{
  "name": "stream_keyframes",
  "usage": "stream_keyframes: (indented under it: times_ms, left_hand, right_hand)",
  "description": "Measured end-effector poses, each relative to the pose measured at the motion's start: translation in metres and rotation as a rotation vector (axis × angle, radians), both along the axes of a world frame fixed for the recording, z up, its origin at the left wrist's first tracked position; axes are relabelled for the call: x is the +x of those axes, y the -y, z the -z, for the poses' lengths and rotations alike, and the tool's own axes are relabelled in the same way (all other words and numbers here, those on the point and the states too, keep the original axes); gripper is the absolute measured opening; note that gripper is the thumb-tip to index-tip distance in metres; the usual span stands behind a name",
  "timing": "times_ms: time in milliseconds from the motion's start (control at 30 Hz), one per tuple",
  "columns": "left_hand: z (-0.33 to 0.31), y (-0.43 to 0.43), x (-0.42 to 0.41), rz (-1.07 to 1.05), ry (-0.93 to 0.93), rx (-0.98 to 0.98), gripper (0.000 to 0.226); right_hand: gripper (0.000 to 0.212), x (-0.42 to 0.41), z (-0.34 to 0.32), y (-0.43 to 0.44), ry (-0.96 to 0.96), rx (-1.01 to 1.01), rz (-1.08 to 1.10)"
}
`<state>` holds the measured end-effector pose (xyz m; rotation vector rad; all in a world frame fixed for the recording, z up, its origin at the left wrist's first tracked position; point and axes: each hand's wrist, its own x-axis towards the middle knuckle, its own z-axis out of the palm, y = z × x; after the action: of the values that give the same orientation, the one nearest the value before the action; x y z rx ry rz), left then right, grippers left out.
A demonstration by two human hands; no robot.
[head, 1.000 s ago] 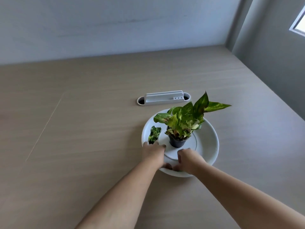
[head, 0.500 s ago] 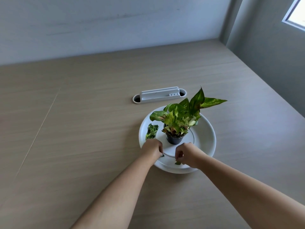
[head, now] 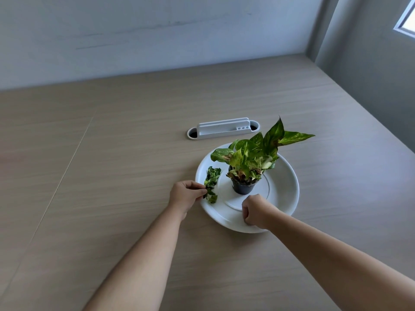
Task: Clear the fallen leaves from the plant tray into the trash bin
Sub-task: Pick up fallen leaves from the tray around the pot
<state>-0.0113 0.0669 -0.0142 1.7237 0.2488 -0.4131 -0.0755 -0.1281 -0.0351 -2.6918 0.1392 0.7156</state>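
Setting: pale wood-grain tabletop (head: 112,176) against a plain light wall, seen from above by a head-worn camera.

Fallen leaves: small heap of torn green-and-yellow leaf pieces (head: 211,184) lying on the left inner slope of the tray, just beside the pot but not touching it.

Tray: round, shallow, white plastic plant tray (head: 283,191) with a raised centre disc, near the table's middle right.

Plant: small variegated green-and-yellow leafy plant in a black plastic pot (head: 243,188), upright on the centre disc, its leaves leaning right.

Left hand: person's left hand (head: 185,195) at the tray's left rim, fingertips pinched on the lower end of the leaf heap, likely to lift the pieces in one bunch.

Right hand: person's right hand (head: 254,212) curled into a closed fist over the tray's near rim. Whether it holds leaf scraps cannot be told; it may be gripping some or simply steadying the tray.

Beyond the tray: long white plastic cable-port cover (head: 223,130) with dark round holes at each end, set into the table just behind the tray.

Trash bin: not in view.

Stage, as a judgement: gathering; leaves are on the tray and nothing has gone to a bin.
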Motion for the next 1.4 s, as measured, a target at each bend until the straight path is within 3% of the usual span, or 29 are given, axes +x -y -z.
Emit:
stream_keyframes:
  times_ms: [333,500,600,867,1100,1267,1400]
  left_hand:
    - [-0.008,0.002,-0.009,0.022,-0.062,-0.139,0.019]
    - [-0.006,0.041,-0.032,0.079,-0.145,-0.162,0.020]
    - [-0.010,0.081,-0.058,0.135,-0.161,-0.165,0.019]
    - [-0.033,0.251,-0.174,0.406,-0.150,-0.200,0.018]
    - [-0.046,0.450,-0.327,0.897,-0.158,-0.193,0.015]
    - [-0.035,0.557,-0.448,1.216,-0.105,-0.051,0.020]
    - [0.010,0.604,-0.525,1.419,-0.126,0.075,0.025]
  right_hand:
    - [0.010,-0.001,-0.015,0.030,0.061,0.476,0.473]
    - [0.011,-0.028,-0.030,0.078,0.118,1.099,0.940]
    - [0.009,-0.063,-0.035,0.117,0.167,1.269,1.021]
    - [0.017,-0.230,-0.064,0.262,0.393,1.283,1.148]
    - [0.022,-0.461,-0.077,0.396,0.755,1.046,1.501]
    - [0.022,-0.615,-0.053,0.430,0.899,0.888,1.849]
    - [0.024,-0.691,0.001,0.420,0.878,0.786,2.108]
